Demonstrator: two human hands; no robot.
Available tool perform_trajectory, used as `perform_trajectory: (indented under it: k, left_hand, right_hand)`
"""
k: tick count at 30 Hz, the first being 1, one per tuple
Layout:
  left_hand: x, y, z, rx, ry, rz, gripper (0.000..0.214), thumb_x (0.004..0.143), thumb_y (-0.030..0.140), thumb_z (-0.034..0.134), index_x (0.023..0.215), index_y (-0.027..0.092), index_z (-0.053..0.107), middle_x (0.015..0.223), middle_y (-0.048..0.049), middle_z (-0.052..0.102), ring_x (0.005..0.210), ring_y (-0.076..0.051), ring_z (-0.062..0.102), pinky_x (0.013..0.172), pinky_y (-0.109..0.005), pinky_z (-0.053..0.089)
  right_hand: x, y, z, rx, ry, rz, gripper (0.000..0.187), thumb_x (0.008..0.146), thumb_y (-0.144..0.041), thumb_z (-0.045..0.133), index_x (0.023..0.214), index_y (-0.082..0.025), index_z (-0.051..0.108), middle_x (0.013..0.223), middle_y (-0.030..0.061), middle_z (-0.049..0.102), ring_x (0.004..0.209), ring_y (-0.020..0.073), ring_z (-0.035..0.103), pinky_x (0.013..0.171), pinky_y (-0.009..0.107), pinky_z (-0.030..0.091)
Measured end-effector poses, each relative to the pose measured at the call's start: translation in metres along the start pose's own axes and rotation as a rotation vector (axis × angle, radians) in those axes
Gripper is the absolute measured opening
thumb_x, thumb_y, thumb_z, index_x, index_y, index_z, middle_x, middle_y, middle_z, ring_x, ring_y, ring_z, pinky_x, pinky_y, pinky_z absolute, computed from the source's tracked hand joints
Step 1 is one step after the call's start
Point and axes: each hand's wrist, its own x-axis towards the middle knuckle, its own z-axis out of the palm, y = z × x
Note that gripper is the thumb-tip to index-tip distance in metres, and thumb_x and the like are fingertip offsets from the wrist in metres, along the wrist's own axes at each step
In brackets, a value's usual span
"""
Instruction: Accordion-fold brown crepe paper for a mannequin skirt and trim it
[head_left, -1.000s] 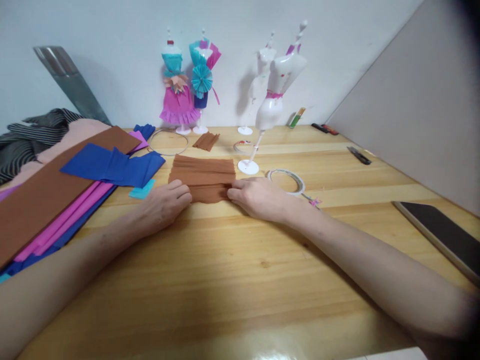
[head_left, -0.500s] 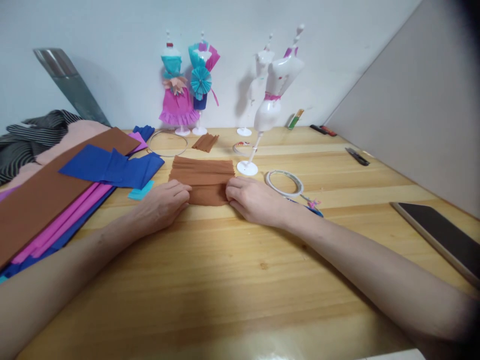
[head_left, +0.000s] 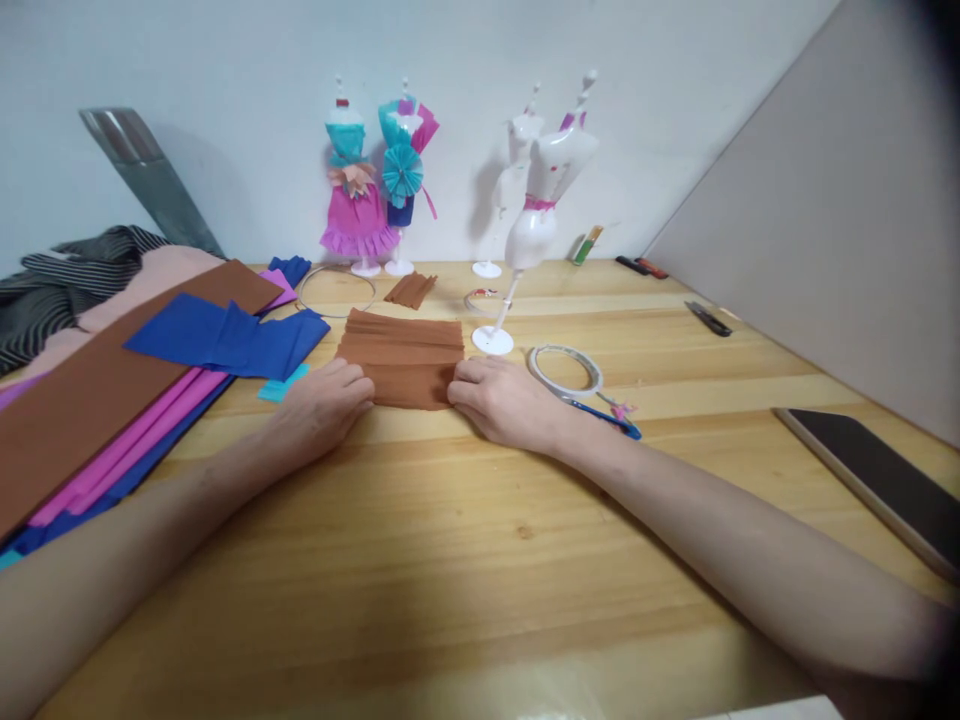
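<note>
Midway along the wooden worktop (head_left: 450, 520), nearer its far edge, the left hand (head_left: 319, 405) and right hand (head_left: 502, 400) each pinch a near corner of a pleated brown crepe-paper sheet (head_left: 401, 350).

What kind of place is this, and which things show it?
Probably a craft table for paper doll dresses: small mannequins stand by the wall, two dressed in crepe paper, coloured paper sheets lie at the left, and the left hand and right hand touch a pleated brown paper piece.
</note>
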Motion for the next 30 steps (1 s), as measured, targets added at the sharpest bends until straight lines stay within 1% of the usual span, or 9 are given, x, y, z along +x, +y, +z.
perform_trajectory:
  k: [2, 5, 8, 11, 13, 16, 20, 24, 30]
  left_hand:
    - [0.0, -0.004, -0.001, -0.044, -0.033, -0.017, 0.027, 0.093, 0.021, 0.04, 0.069, 0.018, 0.053, 0.071, -0.004, 0.056, 0.072, -0.018, 0.049, 0.064, -0.029, 0.037]
    - [0.001, -0.013, -0.001, -0.174, -0.116, -0.035, 0.023, 0.092, 0.024, 0.043, 0.073, 0.018, 0.055, 0.073, -0.0026, 0.058, 0.074, -0.017, 0.051, 0.067, -0.028, 0.036]
    - [0.003, -0.02, -0.004, -0.31, -0.185, -0.067, 0.019, 0.089, 0.027, 0.048, 0.075, 0.018, 0.056, 0.075, -0.0013, 0.06, 0.074, -0.015, 0.053, 0.068, -0.026, 0.036]
    - [0.004, -0.023, -0.008, -0.395, -0.254, -0.082, 0.019, 0.088, 0.029, 0.05, 0.073, 0.018, 0.055, 0.073, 0.0004, 0.06, 0.07, -0.013, 0.052, 0.065, -0.024, 0.036]
    - [0.004, -0.024, -0.011, -0.434, -0.291, -0.073, 0.019, 0.088, 0.029, 0.051, 0.074, 0.018, 0.055, 0.073, 0.0012, 0.059, 0.069, -0.012, 0.051, 0.065, -0.023, 0.036]
    - [0.003, -0.025, -0.014, -0.467, -0.312, -0.059, 0.016, 0.088, 0.027, 0.051, 0.077, 0.018, 0.057, 0.076, 0.0016, 0.06, 0.07, -0.012, 0.052, 0.066, -0.022, 0.036]
    - [0.002, -0.024, -0.018, -0.479, -0.327, -0.068, 0.015, 0.088, 0.027, 0.05, 0.079, 0.018, 0.058, 0.078, 0.0015, 0.062, 0.072, -0.011, 0.054, 0.067, -0.022, 0.037]
    - [0.003, -0.022, -0.022, -0.488, -0.375, -0.067, 0.016, 0.088, 0.028, 0.049, 0.08, 0.019, 0.06, 0.078, 0.0012, 0.064, 0.072, -0.012, 0.055, 0.068, -0.023, 0.038]
    - [0.005, -0.021, -0.026, -0.5, -0.404, -0.092, 0.018, 0.087, 0.029, 0.049, 0.08, 0.018, 0.061, 0.079, 0.0005, 0.065, 0.072, -0.012, 0.056, 0.067, -0.023, 0.039]
  right_hand:
    - [0.0, -0.001, -0.004, 0.101, -0.068, 0.052, 0.022, 0.09, -0.015, 0.045, 0.079, -0.015, 0.064, 0.079, 0.0072, 0.062, 0.068, 0.015, 0.051, 0.063, 0.027, 0.035]
    - [0.001, 0.001, -0.008, 0.293, -0.129, 0.121, 0.014, 0.085, -0.011, 0.051, 0.081, -0.015, 0.064, 0.083, 0.0057, 0.065, 0.071, 0.0135, 0.055, 0.063, 0.024, 0.035]
    - [0.001, 0.004, -0.012, 0.427, -0.184, 0.193, 0.009, 0.08, -0.009, 0.056, 0.078, -0.016, 0.062, 0.076, 0.0027, 0.065, 0.067, 0.012, 0.054, 0.063, 0.023, 0.035]
    - [0.001, 0.007, -0.014, 0.5, -0.252, 0.228, 0.011, 0.078, -0.008, 0.053, 0.074, -0.016, 0.06, 0.071, 0.0009, 0.063, 0.063, 0.0107, 0.052, 0.06, 0.023, 0.034]
    - [0.0, 0.008, -0.014, 0.527, -0.293, 0.231, 0.011, 0.078, -0.01, 0.052, 0.075, -0.017, 0.06, 0.072, 0.0004, 0.063, 0.063, 0.0105, 0.052, 0.059, 0.022, 0.034]
    - [-0.001, 0.008, -0.016, 0.522, -0.337, 0.253, 0.01, 0.079, -0.012, 0.051, 0.075, -0.017, 0.059, 0.069, -0.0005, 0.061, 0.059, 0.0099, 0.049, 0.057, 0.023, 0.032]
    - [-0.002, 0.006, -0.02, 0.507, -0.363, 0.254, 0.011, 0.079, -0.012, 0.049, 0.072, -0.018, 0.057, 0.067, -0.0008, 0.059, 0.058, 0.0098, 0.047, 0.056, 0.023, 0.031]
    - [-0.002, 0.005, -0.021, 0.511, -0.393, 0.26, 0.01, 0.079, -0.013, 0.05, 0.073, -0.018, 0.058, 0.068, -0.0011, 0.06, 0.058, 0.0097, 0.048, 0.056, 0.022, 0.032]
    - [0.001, 0.002, -0.023, 0.534, -0.422, 0.323, 0.009, 0.076, -0.012, 0.053, 0.075, -0.017, 0.06, 0.069, -0.0007, 0.062, 0.059, 0.0097, 0.05, 0.056, 0.022, 0.033]
